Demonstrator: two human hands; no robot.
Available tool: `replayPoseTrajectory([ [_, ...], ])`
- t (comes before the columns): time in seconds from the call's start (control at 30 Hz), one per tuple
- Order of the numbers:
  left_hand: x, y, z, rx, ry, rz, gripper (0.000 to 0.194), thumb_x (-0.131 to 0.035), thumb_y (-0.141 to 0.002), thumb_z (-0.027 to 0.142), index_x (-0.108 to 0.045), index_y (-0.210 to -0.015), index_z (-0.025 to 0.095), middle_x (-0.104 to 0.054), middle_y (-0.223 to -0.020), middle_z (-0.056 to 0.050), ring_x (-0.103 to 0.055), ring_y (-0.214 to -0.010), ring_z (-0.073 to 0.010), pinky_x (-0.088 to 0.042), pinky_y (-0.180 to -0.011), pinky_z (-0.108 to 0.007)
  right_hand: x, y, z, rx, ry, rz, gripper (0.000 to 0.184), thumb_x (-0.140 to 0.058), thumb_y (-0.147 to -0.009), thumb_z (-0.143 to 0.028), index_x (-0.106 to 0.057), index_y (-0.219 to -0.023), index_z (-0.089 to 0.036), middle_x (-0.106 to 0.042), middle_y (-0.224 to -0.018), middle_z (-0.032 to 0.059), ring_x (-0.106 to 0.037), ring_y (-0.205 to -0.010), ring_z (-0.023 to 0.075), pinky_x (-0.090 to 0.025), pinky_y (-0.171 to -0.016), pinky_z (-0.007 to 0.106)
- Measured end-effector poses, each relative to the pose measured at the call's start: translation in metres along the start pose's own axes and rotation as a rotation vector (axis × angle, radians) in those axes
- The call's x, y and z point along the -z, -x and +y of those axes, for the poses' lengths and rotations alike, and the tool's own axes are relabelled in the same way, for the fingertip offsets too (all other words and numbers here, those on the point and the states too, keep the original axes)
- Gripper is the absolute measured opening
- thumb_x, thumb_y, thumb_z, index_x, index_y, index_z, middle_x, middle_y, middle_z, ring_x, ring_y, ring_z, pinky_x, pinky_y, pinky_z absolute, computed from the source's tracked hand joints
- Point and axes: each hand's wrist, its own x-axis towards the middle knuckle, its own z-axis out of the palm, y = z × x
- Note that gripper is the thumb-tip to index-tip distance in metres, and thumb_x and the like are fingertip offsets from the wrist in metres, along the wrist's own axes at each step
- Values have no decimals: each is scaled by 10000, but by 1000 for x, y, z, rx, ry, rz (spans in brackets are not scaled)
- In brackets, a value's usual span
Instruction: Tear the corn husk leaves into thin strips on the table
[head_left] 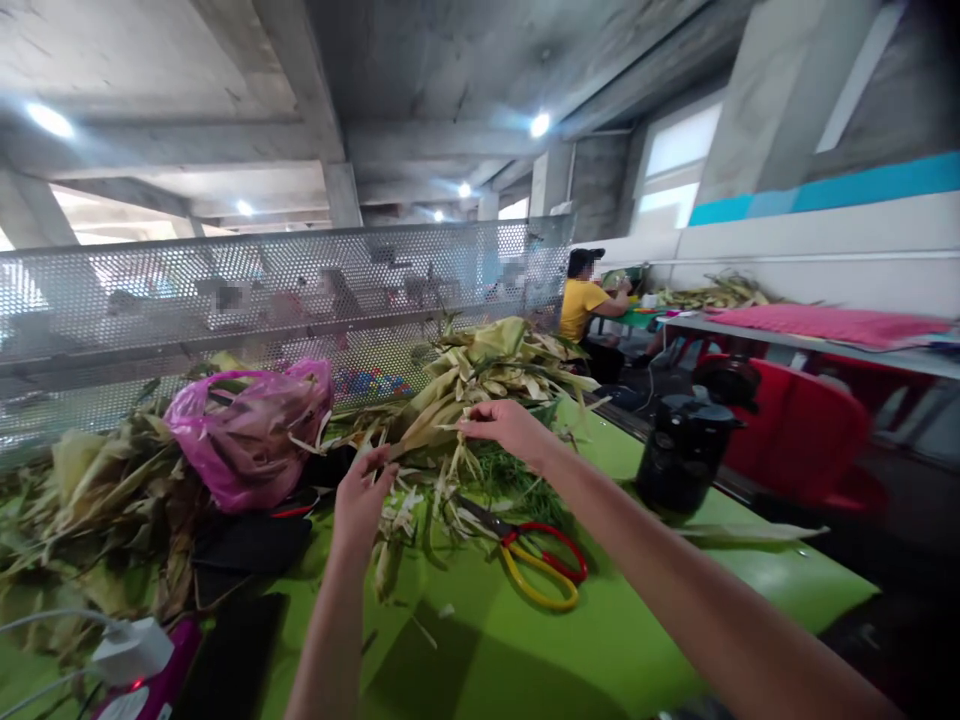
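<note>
My right hand (504,430) pinches a pale strip of dried corn husk (466,455) between thumb and fingertips, and its frayed ends hang below. To its left, my left hand (363,492) has its fingers drawn together on a thin husk strip, mostly hidden by the fingers. Behind both hands rises a heap of corn husks (491,360). Scissors (538,565) with one red and one yellow handle lie on the green table (480,655) below my right hand. Husk scraps and green shreds (514,480) are scattered around the blades.
A pink plastic bag (244,430) and more husks (90,500) stand at left. A purple power strip (184,650) with a white plug is at the lower left. A black lidded container (686,450) stands at right, near a red chair (795,425). A person in yellow (581,305) sits beyond.
</note>
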Motion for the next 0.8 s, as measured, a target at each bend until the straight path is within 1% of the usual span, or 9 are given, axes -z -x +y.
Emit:
replayPoseTrajectory([
  [0.03, 2, -2, -2, -26, -6, 30, 369, -761, -656, 329, -703, -992, 189, -697, -982, -72, -617, -933, -198, -444, -832, -288, 4, -4, -1, 12, 9, 22, 319, -735, -667, -426, -712, -794, -133, -670, -720, 19, -588, -687, 159, -439, -718, 291],
  [0.1, 2, -2, -3, -39, -12, 44, 361, -768, -641, 371, -712, -935, 169, -700, -872, -62, -627, -844, -193, -454, -774, -282, 13, -13, -5, 38, 27, 76, 305, -735, -654, -410, -705, -783, -135, -670, -710, 18, -594, -691, 165, -443, -715, 291],
  [0.17, -2, -1, -3, -16, -1, 18, 374, -783, -614, 400, -721, -890, 156, -702, -811, -65, -636, -794, -201, -464, -750, -295, 19, -19, -10, 67, 45, 127, 282, -728, -653, -393, -698, -777, -141, -673, -716, 21, -601, -700, 169, -446, -717, 290],
  [0.27, -11, 6, 1, 47, 12, -82, 388, -773, -627, 445, -734, -885, 158, -722, -864, -97, -651, -857, -237, -473, -785, -323, 21, -22, -16, 122, 73, 192, 269, -723, -661, -364, -682, -828, -157, -676, -764, 23, -602, -724, 172, -448, -719, 289],
  [0.37, -18, 15, 8, 103, 49, -173, 399, -730, -677, 495, -741, -903, 167, -729, -927, -114, -643, -953, -262, -468, -821, -329, 16, -17, -19, 180, 97, 228, 280, -733, -662, -346, -651, -869, -177, -660, -784, 9, -586, -737, 171, -443, -716, 287],
  [0.47, -23, 23, 17, 65, 69, -225, 411, -707, -719, 478, -718, -1019, 195, -707, -1062, -101, -616, -1024, -259, -456, -862, -330, 7, -10, -20, 201, 93, 194, 262, -742, -658, -372, -637, -803, -180, -636, -737, -3, -561, -699, 162, -433, -686, 282],
  [0.53, -27, 25, 23, 22, 70, -225, 423, -704, -729, 464, -698, -1074, 220, -686, -1118, -82, -616, -1001, -244, -459, -854, -320, 0, -7, -23, 196, 71, 143, 273, -746, -651, -400, -636, -756, -173, -612, -690, -16, -541, -661, 148, -424, -658, 274],
  [0.67, -41, 23, 33, 1, 157, -283, 409, -704, -725, 460, -697, -1057, 221, -707, -998, -59, -627, -875, -213, -471, -807, -302, -15, -1, -27, 156, -3, 51, 329, -735, -664, -455, -651, -749, -148, -591, -650, -26, -525, -625, 127, -417, -639, 265],
  [0.8, -50, 20, 38, -14, 203, -228, 279, -710, -717, 441, -715, -880, 215, -693, -838, -17, -599, -778, -175, -453, -737, -259, -25, 2, -29, 85, -63, 18, 373, -740, -663, -476, -696, -791, -128, -633, -686, -2, -545, -655, 138, -427, -671, 281],
])
